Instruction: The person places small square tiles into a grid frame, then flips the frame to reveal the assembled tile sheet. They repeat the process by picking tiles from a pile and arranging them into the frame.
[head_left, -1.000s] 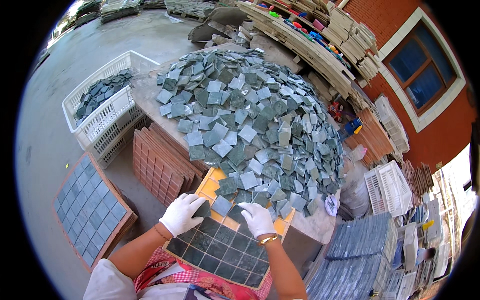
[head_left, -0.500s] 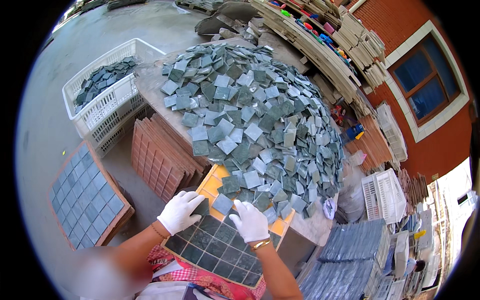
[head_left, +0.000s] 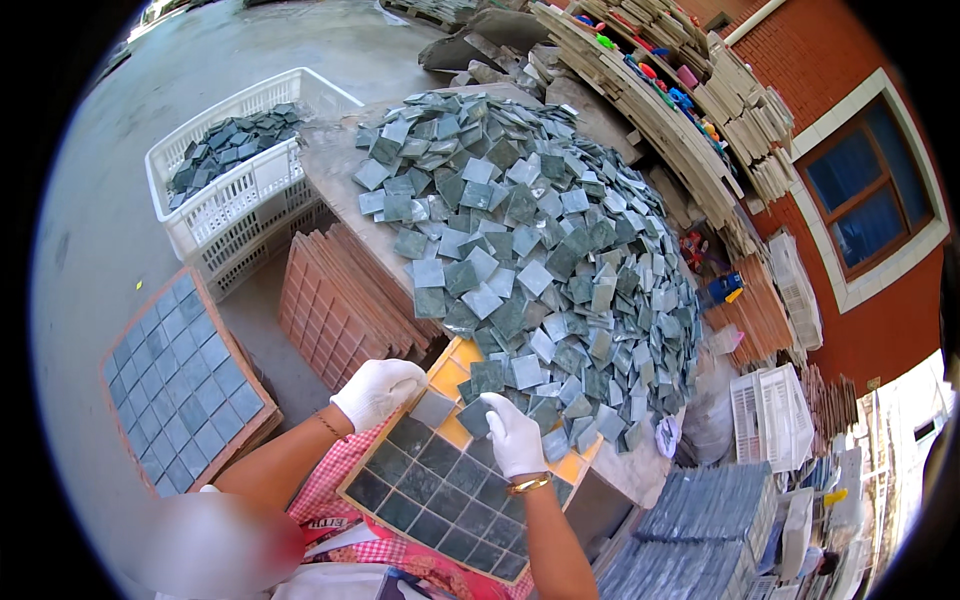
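Note:
My right hand (head_left: pixel 513 438), in a white glove, pinches a square grey-green stone tile (head_left: pixel 472 418) over the yellow upper part of a tray. My white-gloved left hand (head_left: pixel 380 392) is closed at the tray's upper left edge; I cannot make out what its fingers hold. Right beside it a lighter grey tile (head_left: pixel 432 409) sits at the left end of a row. Below, dark green tiles (head_left: pixel 440 497) fill several rows of the tray, with pale gaps between them. Beyond my hands rises a big heap of loose tiles (head_left: pixel 540 250).
A white crate (head_left: pixel 235 195) of tiles stands far left. Brown grid trays (head_left: pixel 345 305) lean against the work table (head_left: pixel 345 165). A filled tray (head_left: pixel 180 380) lies on a stack at left. Stacked wrapped tiles (head_left: pixel 700 510) and white crates (head_left: pixel 772 415) stand at right.
The view has shifted, so the scene sits slightly further right. My left hand has closed and drawn back from the tile beside it, which looks lighter now. My right fingers have come together on a tile.

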